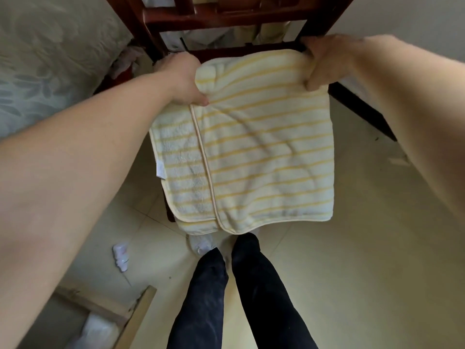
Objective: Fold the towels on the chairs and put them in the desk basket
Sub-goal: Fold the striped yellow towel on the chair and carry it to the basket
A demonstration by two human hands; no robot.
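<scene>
- Pale tiled floor (327,248) underfoot; dark red wooden chair (226,18) straight ahead, a bed with a patterned grey-green cover (50,59) off to the left. Some small white litter (120,255) lies on the floor near the person's legs.
- Striped towel (264,152), cream with yellow bands, hangs in the air in front of the chair, held up by its top edge. Its lower hem ends above the person's feet.
- Left hand (186,81) is pinched shut on the towel's upper left corner, thumb on the near face.
- Right hand (324,61) is clamped on the upper right corner, cloth bunched inside the fist.
- Towel already shows a fold: one piped edge runs down the near face left of centre, with a second layer showing beyond it on the left, a small white label at that layer's outer edge. The two layers do not line up; the left strip sticks out.
- Progress, as I judge it: folding of this towel is under way, roughly one fold in, not yet compact enough for a basket. Probably another fold or two to go.
- Not in view: the table and its basket, so no telling whether any towels are in it yet. No second towel visible on the chair either; what lies behind the chair rails is too cluttered to identify.
- Remaining: finish the fold, carry the towel to the basket, then check any other chairs for towels.
</scene>
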